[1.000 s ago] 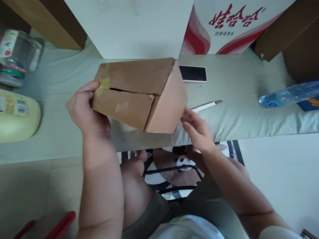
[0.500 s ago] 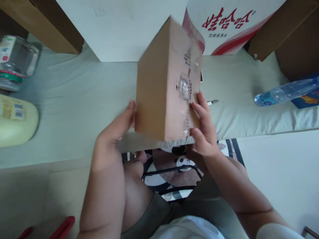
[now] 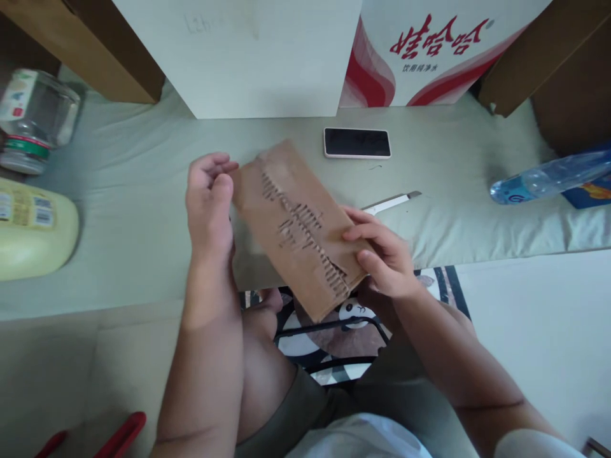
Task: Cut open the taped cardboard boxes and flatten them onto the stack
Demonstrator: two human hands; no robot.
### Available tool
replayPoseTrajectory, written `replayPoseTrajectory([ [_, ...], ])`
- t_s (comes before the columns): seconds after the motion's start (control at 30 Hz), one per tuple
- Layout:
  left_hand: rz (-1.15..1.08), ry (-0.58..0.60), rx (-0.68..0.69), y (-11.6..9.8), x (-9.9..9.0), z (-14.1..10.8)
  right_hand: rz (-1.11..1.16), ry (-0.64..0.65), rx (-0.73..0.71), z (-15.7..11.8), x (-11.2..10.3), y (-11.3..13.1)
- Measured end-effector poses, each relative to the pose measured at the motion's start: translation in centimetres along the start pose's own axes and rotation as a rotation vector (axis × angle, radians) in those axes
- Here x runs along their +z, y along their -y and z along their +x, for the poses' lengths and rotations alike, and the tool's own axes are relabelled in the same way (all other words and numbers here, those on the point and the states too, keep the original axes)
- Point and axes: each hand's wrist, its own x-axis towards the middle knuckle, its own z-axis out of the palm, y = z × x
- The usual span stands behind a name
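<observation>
Cardboard box (image 3: 298, 222), tilted, with torn, ridged strips across its visible face, held over the near edge of the pale cloth (image 3: 138, 222). Fingers of the right hand (image 3: 384, 257) are clamped on its right-hand edge, thumb on the torn face. Fingers of the left hand (image 3: 210, 197) are bent close together at the opposite corner; whether they grip it cannot be told. Beyond the box lies a dark-screened phone (image 3: 357, 143); a white-handled knife (image 3: 391, 203) lies just beyond the right hand, blade pointing right.
</observation>
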Motion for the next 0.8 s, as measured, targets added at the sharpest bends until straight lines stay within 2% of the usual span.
replayPoseTrajectory([
  [0.07, -0.088, 0.024, 0.112, -0.3, 0.2, -0.1, 0.006, 0.053, -0.024, 0.1, 0.0, 0.3],
  [0.17, -0.082, 0.100, 0.170, -0.7, 0.1, -0.6, 0.007, 0.035, -0.038, 0.1, 0.2, 0.5],
  [0.43, -0.121, 0.123, 0.163, -0.1, -0.4, -0.9, -0.041, -0.055, 0.021, -0.2, 0.8, 0.3],
  [0.6, -0.135, 0.137, 0.184, 0.1, -0.5, -0.7, 0.027, -0.147, 0.019, -0.8, 1.4, -0.4],
  [0.67, -0.067, 0.163, 0.244, -0.1, -0.7, -0.6, 0.043, -0.170, 0.041, -0.9, 1.6, -0.4],
  [0.8, 0.298, 0.189, 0.462, -1.3, -1.2, -0.4, 0.023, -0.156, 0.099, -1.1, 1.9, 0.0],
])
